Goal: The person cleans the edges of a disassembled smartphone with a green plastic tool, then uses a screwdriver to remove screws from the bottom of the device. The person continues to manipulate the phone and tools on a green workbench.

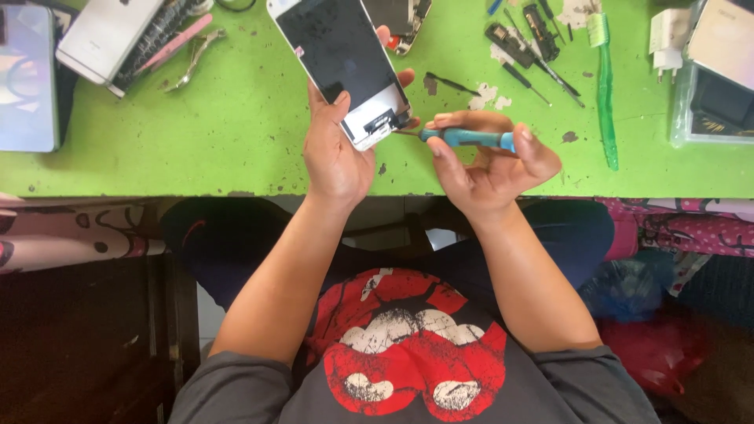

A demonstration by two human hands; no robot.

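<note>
Holding a phone [343,67] tilted above the green tabletop [236,126], the left hand [336,149] sits just left of frame centre, thumb on the glass side, fingers wrapped behind and showing at the phone's right edge. Hand clamped on the phone. Screen is dark; the white lower end is opened up, with dark parts exposed at the bottom corner.

Right hand [491,161], just right of centre, is closed round a screwdriver [463,138] with a blue handle, held nearly level. Its thin tip points left and meets the phone's opened bottom corner; whether it is seated in a screw cannot be told.

Surroundings on the tabletop:
- Upper left: a white phone [102,35] lying back up, beside it pink tweezers [174,45] and metal pliers [196,56].
- Far left edge: a tablet [27,78], partly cut off.
- Top centre, behind the held phone: a phone frame [408,23], mostly hidden.
- Upper right: small black parts and several thin drivers [534,51] scattered, a green toothbrush [605,94] lying near upright in the frame, a white charger [667,39], and a clear box [711,94] at the far right edge.

Tabletop paint is chipped in spots. The person wears a grey shirt with a red print, seen in the lower frame.
</note>
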